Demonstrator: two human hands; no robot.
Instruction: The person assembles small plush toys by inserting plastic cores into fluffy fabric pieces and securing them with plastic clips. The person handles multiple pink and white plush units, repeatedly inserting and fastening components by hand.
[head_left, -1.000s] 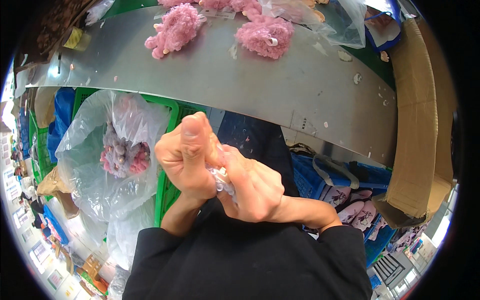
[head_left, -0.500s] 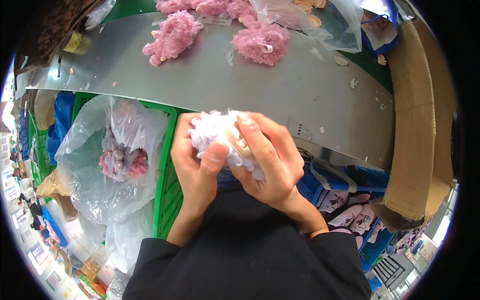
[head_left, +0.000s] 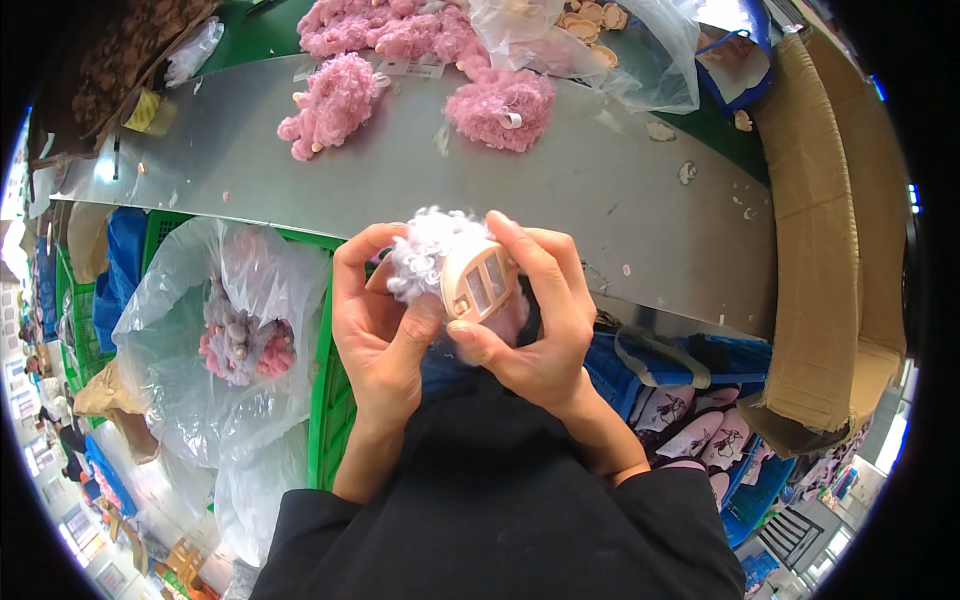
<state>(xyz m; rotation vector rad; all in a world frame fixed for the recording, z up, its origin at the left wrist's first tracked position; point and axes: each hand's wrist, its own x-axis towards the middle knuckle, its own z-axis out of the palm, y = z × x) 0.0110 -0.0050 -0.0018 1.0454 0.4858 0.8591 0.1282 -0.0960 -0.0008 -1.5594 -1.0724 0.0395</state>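
Note:
In front of my chest, both hands hold a white curly-haired plush piece with a rounded beige plastic part set against it. Two greyish window-like openings and a small knob show on the beige part. My left hand wraps round the curly side, its thumb pressed on the front. On the other side my right hand grips the beige part, thumb along its lower edge and fingers over the top. The underside of the plush piece is mostly hidden by my fingers.
Pink curly plush toys lie on the metal table, near a clear bag and beige plastic pieces. A green crate with a plastic-lined load stands left. On the right are a cardboard box and a blue crate.
My hands have turned the plush piece, so the beige part now faces up in full. My right fingers have spread out to its edges. The view has shifted slightly.

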